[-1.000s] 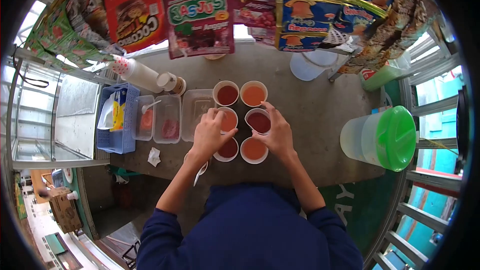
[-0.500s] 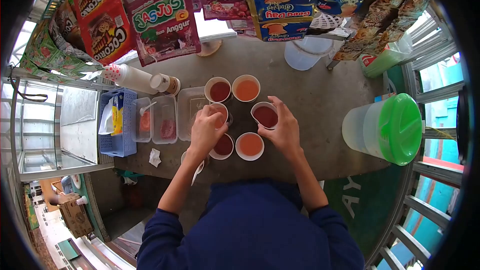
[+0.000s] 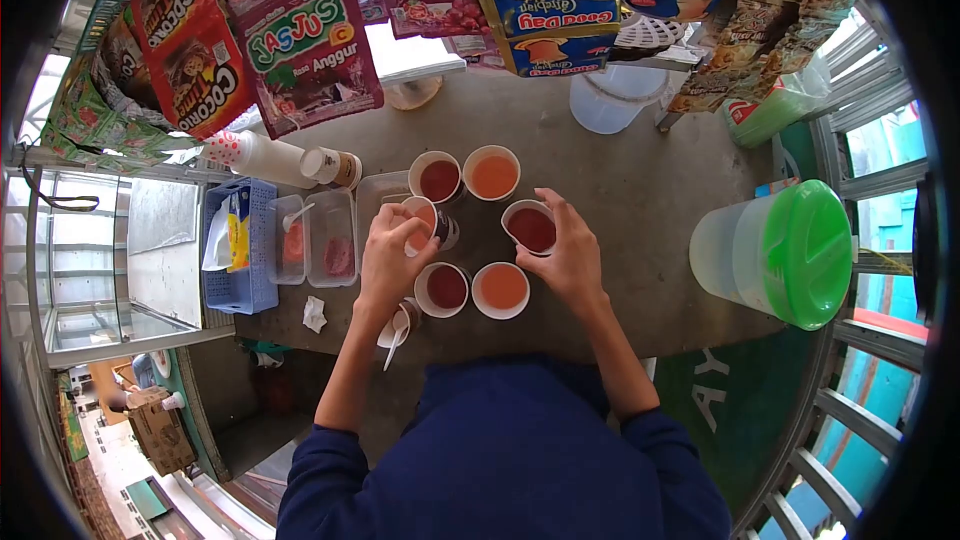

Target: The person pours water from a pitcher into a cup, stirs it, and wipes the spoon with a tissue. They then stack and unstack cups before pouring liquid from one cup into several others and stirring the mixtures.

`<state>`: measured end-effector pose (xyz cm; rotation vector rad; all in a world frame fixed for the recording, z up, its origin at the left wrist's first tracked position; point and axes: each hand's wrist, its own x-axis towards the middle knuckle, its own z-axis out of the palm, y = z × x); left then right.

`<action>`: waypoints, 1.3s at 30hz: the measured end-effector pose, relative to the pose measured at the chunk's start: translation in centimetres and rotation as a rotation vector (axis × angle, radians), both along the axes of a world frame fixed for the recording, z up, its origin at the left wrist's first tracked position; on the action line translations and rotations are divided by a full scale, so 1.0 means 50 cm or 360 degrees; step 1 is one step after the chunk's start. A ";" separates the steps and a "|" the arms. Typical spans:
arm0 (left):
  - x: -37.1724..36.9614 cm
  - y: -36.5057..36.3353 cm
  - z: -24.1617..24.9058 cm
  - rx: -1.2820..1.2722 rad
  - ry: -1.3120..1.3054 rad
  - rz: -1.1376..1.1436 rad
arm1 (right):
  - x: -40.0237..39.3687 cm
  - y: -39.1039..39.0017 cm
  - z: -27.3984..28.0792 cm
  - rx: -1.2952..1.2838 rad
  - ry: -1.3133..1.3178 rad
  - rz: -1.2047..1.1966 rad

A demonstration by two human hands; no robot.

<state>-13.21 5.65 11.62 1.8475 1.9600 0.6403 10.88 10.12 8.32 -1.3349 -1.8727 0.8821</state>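
Head view, step: the left hand (image 3: 388, 258) tips an orange drink cup (image 3: 421, 222) toward 3 o'clock; best poured slowly, rim kept low over the cups (my judgement).
Left hand: fingers curled closed around the tilted cup, lifted off the desk (image 3: 640, 210).
Right hand (image 3: 570, 258): half-closed round a dark red drink cup (image 3: 531, 228), which stands upright on the desk.
Neighbours: four more filled cups; a red one (image 3: 446, 287) at 6 o'clock of the tilted cup.
Further off: green-lidded jug (image 3: 780, 255) at 3 o'clock.
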 end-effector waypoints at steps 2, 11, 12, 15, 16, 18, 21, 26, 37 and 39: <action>0.002 0.001 0.009 0.0010 0.0015 -0.0005 | 0.000 0.000 0.000 -0.0027 0.0002 -0.0001; 0.000 0.003 0.034 0.0050 0.0005 -0.0025 | -0.002 -0.002 0.000 -0.0002 -0.0002 0.0016; 0.000 0.003 0.034 0.0047 0.0000 -0.0028 | -0.002 -0.002 -0.001 -0.0002 -0.0001 0.0015; -0.001 0.004 0.031 0.0061 -0.0002 -0.0033 | -0.003 -0.003 -0.005 0.0014 -0.0004 0.0023; 0.000 0.004 0.032 0.0060 -0.0002 -0.0032 | -0.003 -0.004 -0.005 0.0003 -0.0008 0.0032; 0.004 0.005 0.037 0.0021 -0.0036 -0.0026 | -0.004 -0.005 -0.007 -0.0008 -0.0012 0.0044; 0.004 0.005 0.037 0.0023 -0.0036 -0.0031 | -0.004 -0.005 -0.009 0.0004 -0.0020 0.0054; 0.005 0.005 0.036 0.0019 -0.0037 -0.0031 | -0.004 -0.005 -0.011 0.0032 0.0000 0.0048; 0.005 0.005 0.026 -0.0027 -0.0070 -0.0039 | -0.005 -0.007 -0.009 0.0007 -0.0022 0.0047; 0.006 0.004 0.017 -0.0041 -0.0043 -0.0060 | -0.005 -0.006 -0.010 0.0007 -0.0022 0.0054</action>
